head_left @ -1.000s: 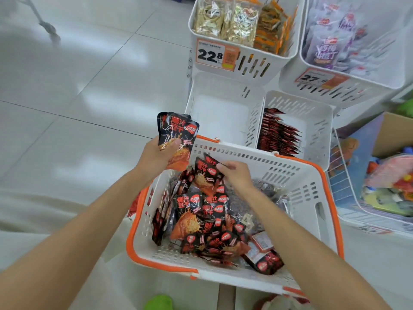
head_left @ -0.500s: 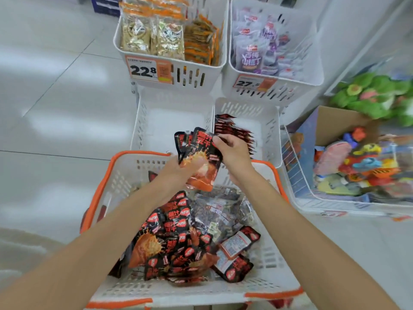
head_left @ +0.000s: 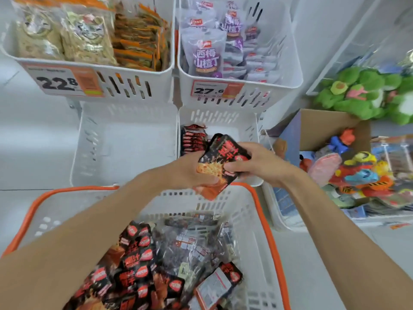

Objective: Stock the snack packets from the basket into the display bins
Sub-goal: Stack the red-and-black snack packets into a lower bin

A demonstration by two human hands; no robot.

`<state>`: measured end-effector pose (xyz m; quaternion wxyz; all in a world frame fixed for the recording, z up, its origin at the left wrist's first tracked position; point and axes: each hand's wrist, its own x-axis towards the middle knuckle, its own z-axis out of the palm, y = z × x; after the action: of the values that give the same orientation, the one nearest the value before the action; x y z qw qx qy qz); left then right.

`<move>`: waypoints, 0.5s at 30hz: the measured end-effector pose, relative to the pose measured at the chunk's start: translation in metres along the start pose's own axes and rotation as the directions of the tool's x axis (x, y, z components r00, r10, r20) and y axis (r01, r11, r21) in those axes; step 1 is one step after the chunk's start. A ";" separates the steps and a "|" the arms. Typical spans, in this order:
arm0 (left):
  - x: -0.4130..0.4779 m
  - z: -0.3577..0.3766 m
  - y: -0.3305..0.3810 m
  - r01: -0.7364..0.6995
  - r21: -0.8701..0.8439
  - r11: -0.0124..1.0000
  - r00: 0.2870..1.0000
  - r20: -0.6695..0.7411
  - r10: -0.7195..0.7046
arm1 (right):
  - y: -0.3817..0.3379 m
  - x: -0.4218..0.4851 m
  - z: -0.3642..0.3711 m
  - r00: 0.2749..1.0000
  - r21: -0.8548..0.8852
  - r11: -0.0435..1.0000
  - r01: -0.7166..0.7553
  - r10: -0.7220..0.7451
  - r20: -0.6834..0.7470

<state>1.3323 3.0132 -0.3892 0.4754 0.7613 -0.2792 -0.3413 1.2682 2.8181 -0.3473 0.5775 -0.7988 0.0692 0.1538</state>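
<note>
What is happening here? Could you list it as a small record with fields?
Left hand: grips the held packets at their left side
Right hand: holds the same packets at their right side
Lower right bin: row of matching packets along its left side
Lower left bin: no packets visible
Basket: many black-and-red packets inside
Upper bins: other snacks
Stage: held packets not yet placed in a bin
</note>
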 end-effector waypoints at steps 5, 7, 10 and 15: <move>0.064 -0.016 -0.033 0.025 0.359 0.933 0.891 -0.432 0.142 | 0.041 0.038 -0.041 0.832 -0.285 0.937 0.201 -0.317 -0.456; 0.080 -0.023 -0.055 0.121 0.400 0.908 0.846 -0.521 0.116 | 0.064 0.060 -0.051 0.703 -0.501 0.850 0.162 -0.456 -0.546; 0.103 -0.030 -0.085 0.209 0.459 0.864 0.838 -0.539 0.083 | 0.085 0.098 -0.047 0.562 -0.676 0.697 0.240 -0.667 -0.488; 0.117 -0.034 -0.116 0.121 0.488 0.865 0.820 -0.540 0.190 | 0.118 0.172 -0.038 0.765 -0.573 0.760 0.307 -0.555 -0.327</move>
<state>1.4426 2.9890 -0.5144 0.3289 0.9191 -0.2168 -0.0036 1.4024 2.7561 -0.4985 0.3413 -0.9227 -0.0237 -0.1778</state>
